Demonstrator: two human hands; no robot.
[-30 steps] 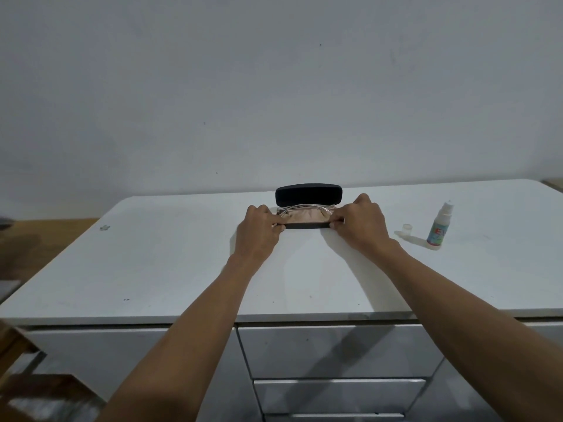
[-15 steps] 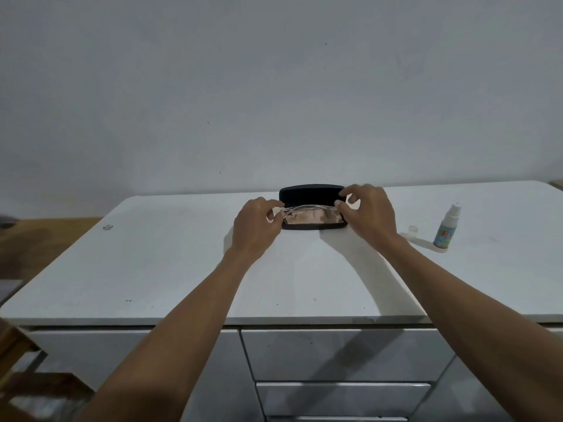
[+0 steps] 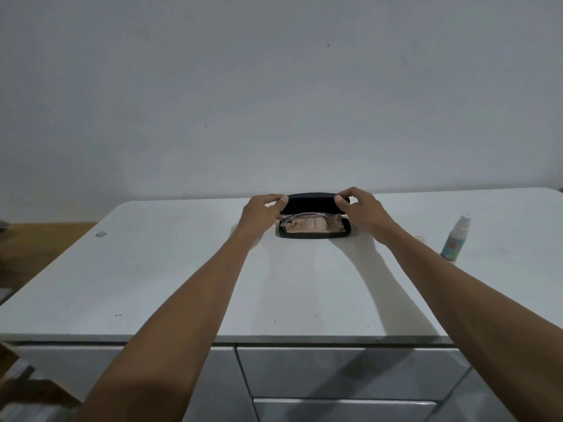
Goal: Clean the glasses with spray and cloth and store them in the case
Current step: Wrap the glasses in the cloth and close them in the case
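A black glasses case (image 3: 311, 204) lies open on the white table (image 3: 182, 269), its lid raised at the back. Inside it lie the clear-framed glasses (image 3: 304, 216) on top of a beige cloth (image 3: 307, 225). My left hand (image 3: 262, 210) pinches the lid's left end and my right hand (image 3: 359, 207) pinches its right end, thumbs on the lid's front face. A small white spray bottle (image 3: 455, 239) with a green label stands uncapped to the right of the case.
The bottle's small clear cap (image 3: 422, 238) lies on the table just left of the bottle. A small grey mark or object (image 3: 100, 234) sits near the table's left edge. White drawers (image 3: 335, 370) are below the table front. A plain wall rises behind.
Both hands have risen from the case's tray, where they touched the glasses and cloth, to the two ends of the lid. The lid has tilted slightly forward.
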